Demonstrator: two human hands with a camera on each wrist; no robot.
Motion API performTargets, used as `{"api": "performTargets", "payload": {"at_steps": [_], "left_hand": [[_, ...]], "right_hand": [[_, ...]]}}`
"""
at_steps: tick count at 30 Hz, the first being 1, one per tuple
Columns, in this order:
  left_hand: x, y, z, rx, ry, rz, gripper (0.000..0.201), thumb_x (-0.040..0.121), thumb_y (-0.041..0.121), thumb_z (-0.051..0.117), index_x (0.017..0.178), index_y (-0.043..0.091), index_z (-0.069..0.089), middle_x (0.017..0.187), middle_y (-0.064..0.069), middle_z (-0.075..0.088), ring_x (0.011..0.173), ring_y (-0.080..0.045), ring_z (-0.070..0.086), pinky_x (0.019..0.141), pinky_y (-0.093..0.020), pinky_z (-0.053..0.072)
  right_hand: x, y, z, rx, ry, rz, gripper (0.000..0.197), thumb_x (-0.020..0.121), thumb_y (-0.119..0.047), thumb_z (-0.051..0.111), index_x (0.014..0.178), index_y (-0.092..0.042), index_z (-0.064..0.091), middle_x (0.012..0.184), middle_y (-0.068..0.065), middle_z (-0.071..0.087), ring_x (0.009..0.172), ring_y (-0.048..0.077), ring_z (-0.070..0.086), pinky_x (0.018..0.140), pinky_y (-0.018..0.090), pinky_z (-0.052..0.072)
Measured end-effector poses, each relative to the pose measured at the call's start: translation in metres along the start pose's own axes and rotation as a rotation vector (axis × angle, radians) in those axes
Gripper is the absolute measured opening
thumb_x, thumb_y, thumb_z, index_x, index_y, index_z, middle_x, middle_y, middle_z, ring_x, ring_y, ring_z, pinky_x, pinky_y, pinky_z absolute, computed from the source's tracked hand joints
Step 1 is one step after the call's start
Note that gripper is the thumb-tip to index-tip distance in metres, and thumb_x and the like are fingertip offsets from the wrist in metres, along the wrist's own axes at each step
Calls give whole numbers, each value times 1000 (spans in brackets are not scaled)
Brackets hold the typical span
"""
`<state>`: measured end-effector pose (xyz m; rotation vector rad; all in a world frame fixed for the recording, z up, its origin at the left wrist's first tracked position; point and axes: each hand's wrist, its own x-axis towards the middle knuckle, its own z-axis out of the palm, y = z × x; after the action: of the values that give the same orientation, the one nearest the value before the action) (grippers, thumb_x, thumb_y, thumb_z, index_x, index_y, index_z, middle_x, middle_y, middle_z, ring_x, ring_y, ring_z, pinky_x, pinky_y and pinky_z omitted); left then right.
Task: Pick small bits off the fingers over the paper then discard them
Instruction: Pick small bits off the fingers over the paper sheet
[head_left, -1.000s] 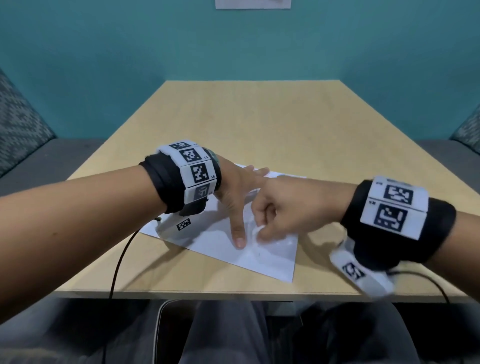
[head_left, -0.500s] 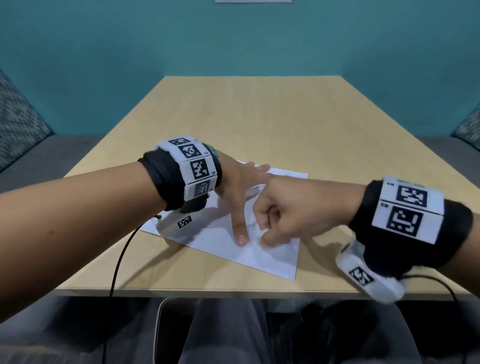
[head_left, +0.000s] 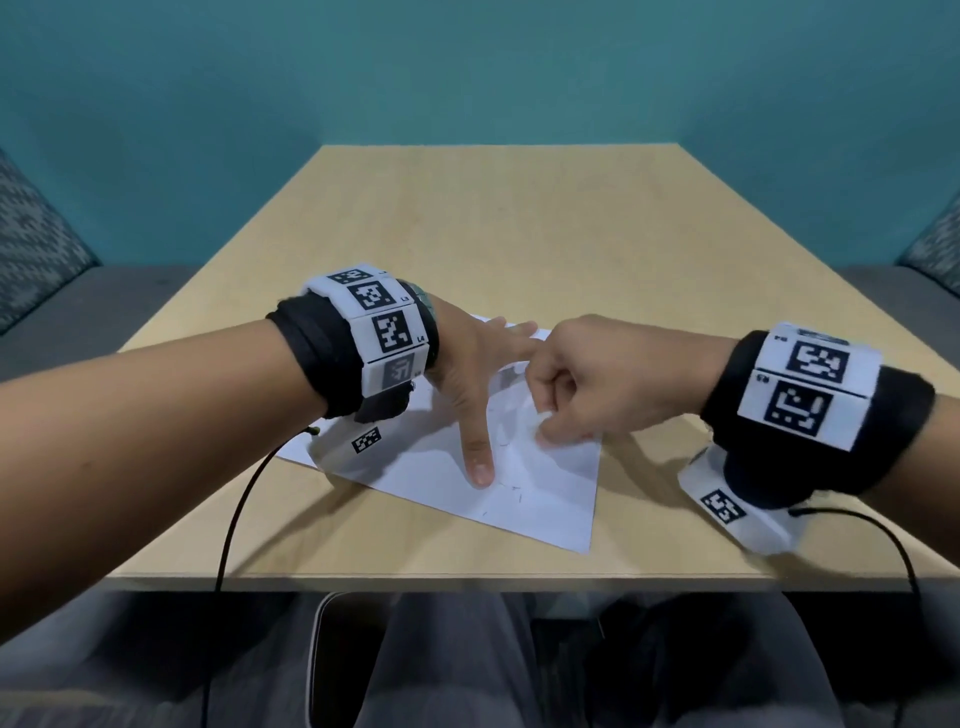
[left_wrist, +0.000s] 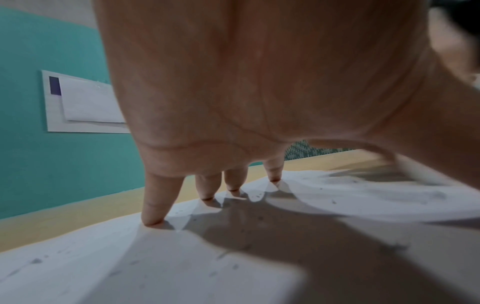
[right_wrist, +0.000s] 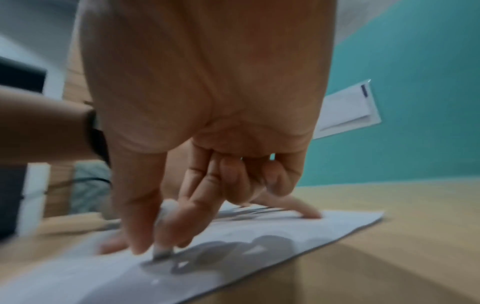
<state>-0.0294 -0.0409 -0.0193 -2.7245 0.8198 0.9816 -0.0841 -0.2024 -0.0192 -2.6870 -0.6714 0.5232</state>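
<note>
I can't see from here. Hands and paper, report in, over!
Left hand open, fingertips planted on the paper. Right hand curled, thumb and fingertips pinched low over the paper. Small dark bits on the sheet. Nothing blocking.

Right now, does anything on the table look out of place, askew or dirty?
Yes, mildly. The paper lies rotated, its edges at an angle to the table edge, and small dark specks are scattered over it. The left hand presses spread fingertips on the sheet. Nothing looks torn or spilled.
</note>
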Motion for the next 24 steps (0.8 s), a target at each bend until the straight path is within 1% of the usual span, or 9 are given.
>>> {"api": "performTargets", "payload": {"at_steps": [2, 3, 7, 8, 11, 15, 16, 19, 24], "left_hand": [[-1, 1, -1, 12, 1, 4, 148, 46, 56, 97, 153, 62, -4, 166, 22, -24, 152, -6, -25, 125, -58, 1], [-1, 1, -1, 4, 1, 4, 148, 46, 55, 98, 153, 63, -4, 166, 21, -25, 152, -6, -25, 125, -58, 1], [2, -3, 0, -24, -6, 5, 147, 41, 59, 99, 150, 67, 0, 166, 27, -21, 151, -3, -26, 125, -57, 3], [1, -2, 0, -14, -7, 4, 147, 42, 58, 99, 150, 67, -1, 166, 25, -22, 152, -4, -26, 125, -57, 2], [-1, 2, -1, 19, -1, 2, 149, 47, 55, 98, 152, 64, -7, 166, 21, -25, 152, -6, -25, 125, -58, 2], [-3, 1, -1, -23, -9, -7, 143, 44, 56, 98, 150, 67, 2, 165, 28, -22, 151, -2, -26, 125, -57, 3], [-4, 2, -1, -19, -10, -13, 143, 46, 55, 98, 150, 67, 1, 164, 28, -22, 151, -2, -26, 125, -57, 3], [-7, 6, -3, 26, -7, -21, 146, 52, 52, 97, 152, 62, -9, 165, 22, -27, 152, -4, -25, 126, -55, 1], [-7, 5, -3, -5, -13, -21, 147, 51, 51, 98, 152, 62, -7, 165, 23, -25, 152, -5, -25, 126, -55, 1]], "right_hand": [[-4, -8, 9, 26, -125, -48, 18, 81, -25, 79, 74, -13, 68, 65, 2, 71, 49, 2, 51, 51, 18, 42], [-4, -8, 8, 33, -137, -45, 18, 82, -25, 79, 75, -13, 69, 68, 4, 74, 51, 3, 52, 54, 20, 44], [1, 5, -6, -12, 23, 22, 16, 80, -21, 79, 72, -11, 69, 56, -9, 68, 48, 1, 52, 53, 20, 43], [0, 2, -2, 4, -2, 6, 16, 80, -21, 79, 72, -12, 68, 56, -11, 66, 48, 2, 52, 52, 20, 43], [-5, -10, 8, 39, -159, -55, 19, 82, -24, 79, 71, -16, 67, 65, 1, 72, 52, 4, 53, 55, 21, 44], [2, 7, -10, -27, 1, 26, 18, 80, -21, 79, 69, -13, 67, 56, -6, 68, 47, 0, 53, 52, 18, 40], [1, 5, -8, -24, -7, 20, 18, 80, -21, 79, 69, -14, 66, 55, -7, 67, 47, 1, 52, 52, 18, 40], [-5, -6, 6, 10, -159, -40, 20, 81, -26, 79, 70, -17, 66, 59, -5, 68, 51, 3, 53, 54, 20, 44], [-2, 6, -10, -3, -27, 11, 16, 82, -19, 79, 76, -7, 70, 62, 0, 71, 49, -8, 55, 51, 13, 40]]}}
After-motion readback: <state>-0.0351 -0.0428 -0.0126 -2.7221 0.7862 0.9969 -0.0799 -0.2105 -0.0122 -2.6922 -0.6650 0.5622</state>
